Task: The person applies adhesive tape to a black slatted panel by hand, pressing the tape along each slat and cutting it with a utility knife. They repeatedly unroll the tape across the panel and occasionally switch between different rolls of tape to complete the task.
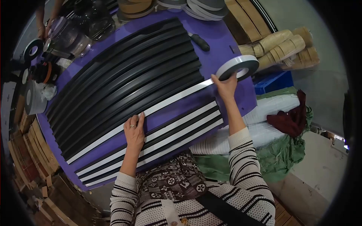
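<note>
A roll of white-faced tape [230, 64] is in my right hand [227, 86], its fingers wrapped round the lower edge. From the roll a white strip [177, 95] runs down-left along the nearest of the long black ridged strips [128, 71]. My left hand [134, 130] presses on this white strip about midway, fingers bent close together, a ring on one. Nearer my body lie several black strips with white tape on them [181, 130], partly under my left wrist. All rest on the purple table [241, 96].
A dark-handled tool [200, 42] lies beyond the black strips. Tape rolls [205, 9] and a clear jar [71, 37] stand at the far side. Another person's hands [44, 28] are at top left. Wrapped bundles [279, 45] lie at right.
</note>
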`<state>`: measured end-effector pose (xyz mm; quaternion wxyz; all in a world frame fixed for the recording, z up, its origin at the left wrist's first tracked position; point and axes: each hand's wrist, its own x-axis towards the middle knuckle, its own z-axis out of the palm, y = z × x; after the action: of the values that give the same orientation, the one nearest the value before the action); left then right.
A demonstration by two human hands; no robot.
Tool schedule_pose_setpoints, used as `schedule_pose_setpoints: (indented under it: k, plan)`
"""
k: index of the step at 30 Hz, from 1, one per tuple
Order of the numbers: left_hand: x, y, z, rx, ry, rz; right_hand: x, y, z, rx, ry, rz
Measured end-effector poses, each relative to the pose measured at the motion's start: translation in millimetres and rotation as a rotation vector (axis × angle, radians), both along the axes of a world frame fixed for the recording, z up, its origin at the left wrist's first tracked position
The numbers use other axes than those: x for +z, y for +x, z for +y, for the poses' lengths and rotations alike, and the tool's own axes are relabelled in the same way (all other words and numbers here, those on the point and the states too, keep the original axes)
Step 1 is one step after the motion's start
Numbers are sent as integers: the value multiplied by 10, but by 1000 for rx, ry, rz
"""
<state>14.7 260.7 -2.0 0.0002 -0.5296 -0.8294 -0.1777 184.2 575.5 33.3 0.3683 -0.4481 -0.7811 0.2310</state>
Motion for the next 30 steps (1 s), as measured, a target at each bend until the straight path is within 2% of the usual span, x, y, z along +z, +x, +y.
schedule_pose_setpoints:
  k: [2, 9, 11, 15, 17, 18, 20, 21, 22, 24, 26, 27, 29, 30]
  plan:
    - [27, 14, -23, 25, -99, 36, -284, 39, 83, -30, 251, -350]
    - [28, 15, -24, 29, -160, 39, -520, 4, 95, 29, 268, -395]
    - [62, 31, -28, 23, -186, 43, -679, 23, 85, 32, 460, -342]
    - [244, 92, 186, 48, -301, 164, -447, -13, 144, 106, 494, -358]
    - [362, 136, 554, 78, -452, 90, -97, -80, 179, 183, 142, -574]
    - [385, 170, 811, 38, -360, 73, -3, -114, 202, 190, 157, -570]
    - [323, 204, 1343, -228, 24, 67, 176, -226, 313, 50, 138, -410]
    - [207, 242, 1586, -332, 74, 36, 343, -383, 348, 64, 208, -226]
    - [54, 292, 1758, -438, 120, 5, 311, -562, 435, 73, 219, -222]
    - [-158, 386, 1865, -453, 119, 55, 165, -950, 698, 230, 438, -116]
    - [-184, 412, 1868, -421, 71, 77, -68, -1196, 846, 204, 440, -444]
    - [-170, 413, 1863, -414, 97, 56, -127, -1250, 913, 207, 427, -445]
    - [-151, 390, 1850, -400, 112, 28, -214, -1330, 1037, 302, 90, -897]
    - [-157, 384, 1856, -398, 117, 38, -213, -1353, 1070, 309, 80, -903]
